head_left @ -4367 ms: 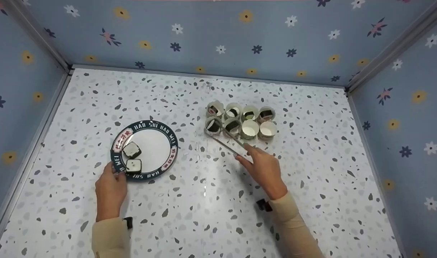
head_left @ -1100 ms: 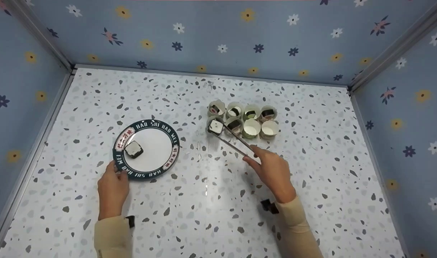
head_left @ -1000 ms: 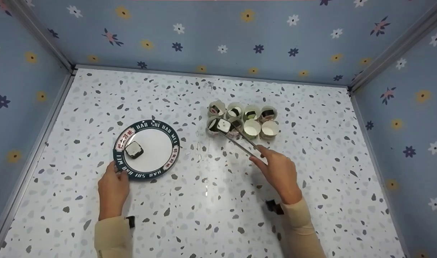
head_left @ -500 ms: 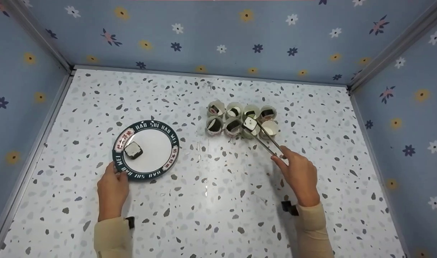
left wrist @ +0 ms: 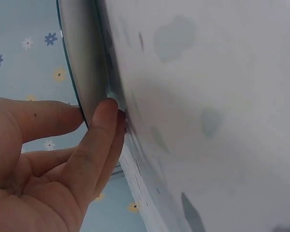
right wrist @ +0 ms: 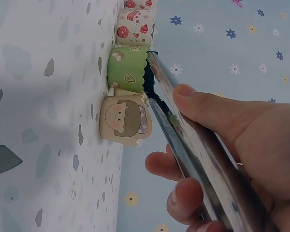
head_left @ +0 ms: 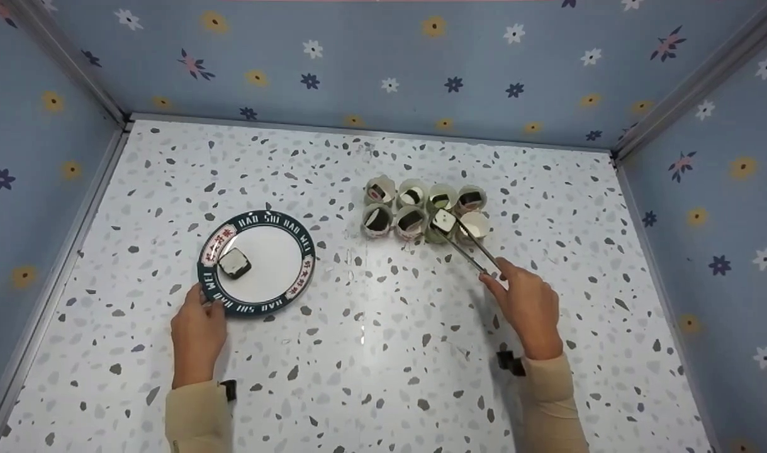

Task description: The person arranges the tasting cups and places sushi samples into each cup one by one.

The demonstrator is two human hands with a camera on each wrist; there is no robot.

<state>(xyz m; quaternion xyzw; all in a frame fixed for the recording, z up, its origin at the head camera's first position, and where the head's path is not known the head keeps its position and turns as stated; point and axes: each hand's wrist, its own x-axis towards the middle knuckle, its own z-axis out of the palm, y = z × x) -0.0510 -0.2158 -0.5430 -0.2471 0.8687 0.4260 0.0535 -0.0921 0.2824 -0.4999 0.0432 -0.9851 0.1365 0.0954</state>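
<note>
My left hand (head_left: 197,330) pinches the near-left rim of a round plate (head_left: 306,251), thumb on one side and fingers on the other in the left wrist view. One square sushi roll (head_left: 235,263), white with a dark wrap, lies on that plate's left part. My right hand (head_left: 529,308) grips metal tongs (right wrist: 195,150). Between the tong tips is another white sushi roll (head_left: 444,221), right at the mouth of a green paper cup (right wrist: 128,70), third from the left in the near row. The cup's inside is mostly hidden by the roll.
Paper cups stand close together in two rows. The far-row cups, such as the leftmost cup (head_left: 389,182), and the two near-left ones hold dark-wrapped sushi pieces. The near-right cup (head_left: 475,228) shows a pale, bare inside. Flowered walls (head_left: 383,56) border the speckled table (head_left: 358,390).
One sushi roll left the plate in the tongs. My right hand carried it rightward past the two near-left cups, then lowered it slightly at the green cup. My left hand stayed at the plate.
</note>
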